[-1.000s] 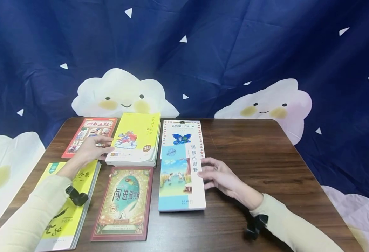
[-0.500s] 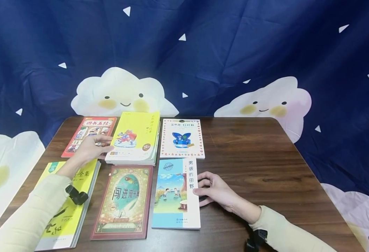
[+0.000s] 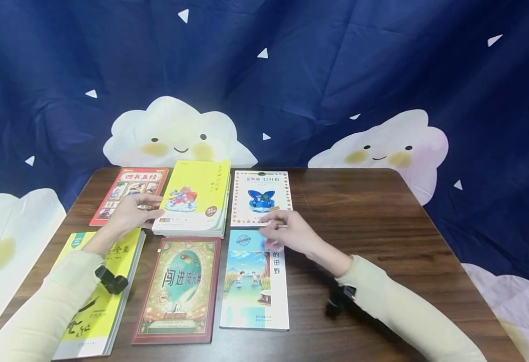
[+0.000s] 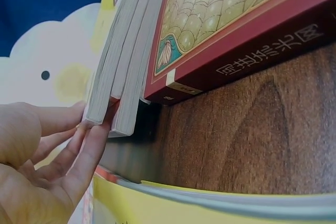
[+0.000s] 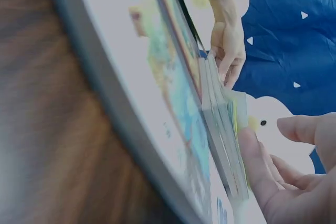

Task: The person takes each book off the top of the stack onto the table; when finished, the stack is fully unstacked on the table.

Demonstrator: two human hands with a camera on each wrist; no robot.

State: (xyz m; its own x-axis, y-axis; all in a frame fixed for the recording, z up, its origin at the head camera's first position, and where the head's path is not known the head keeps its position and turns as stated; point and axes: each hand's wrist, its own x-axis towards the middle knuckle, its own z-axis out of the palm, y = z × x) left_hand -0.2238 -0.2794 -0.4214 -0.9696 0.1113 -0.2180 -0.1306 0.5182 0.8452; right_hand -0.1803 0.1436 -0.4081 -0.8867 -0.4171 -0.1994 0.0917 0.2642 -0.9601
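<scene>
Six book covers [image 3: 178, 291] are facing up between the table's [image 3: 359, 216] left edge and its middle: two yellow, one red, one maroon, one white, one blue. One left hand [image 3: 130, 213] is pinching the yellow stack's [image 3: 196, 201] corner near the back edge; one right hand [image 3: 296, 235], fingers loosely spread, is hovering over the blue book [image 3: 246, 281].

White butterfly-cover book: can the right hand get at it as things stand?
Looks like yes: the right hand is by the near right corner of the white butterfly-cover book, and no other book lies on its cover or along its right side.
</scene>
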